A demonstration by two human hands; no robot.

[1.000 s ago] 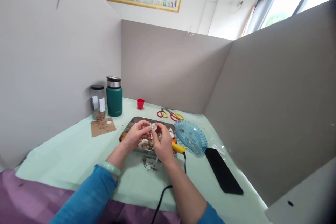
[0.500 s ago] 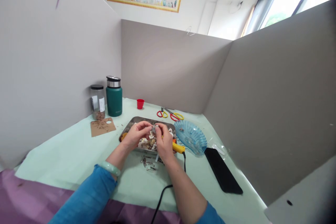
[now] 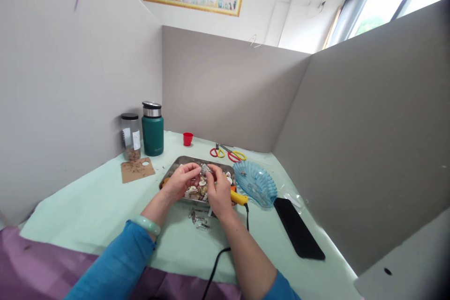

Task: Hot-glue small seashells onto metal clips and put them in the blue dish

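Note:
Above the metal tray [image 3: 175, 165], a small grey, rough-patterned piece that looks like a shell [image 3: 206, 168] is pinched between my two hands. My right hand [image 3: 218, 190] grips its right side with thumb and fingers. From the other side, the closed fingertips of my left hand [image 3: 183, 181] meet its left edge. Pale shells [image 3: 191, 191] and other small pieces lie in the tray, partly covered by my hands. A yellow-handled tool with a black cord, perhaps a glue gun [image 3: 239, 198], rests at the tray's right end. Several small metal clips or pins [image 3: 200, 219] lie in front.
To the right are a blue shell-shaped dish [image 3: 256, 185] and a black phone-like slab [image 3: 298, 229]. Behind the tray lie red-and-yellow scissors [image 3: 235, 155] and a red cup [image 3: 188, 139]. A green flask [image 3: 153, 136], a jar [image 3: 131, 138] and a brown card [image 3: 135, 172] stand or lie left.
The grey piece has turned and shows more of its patterned face. My fingers have shifted slightly around it; everything else on the table stays put.

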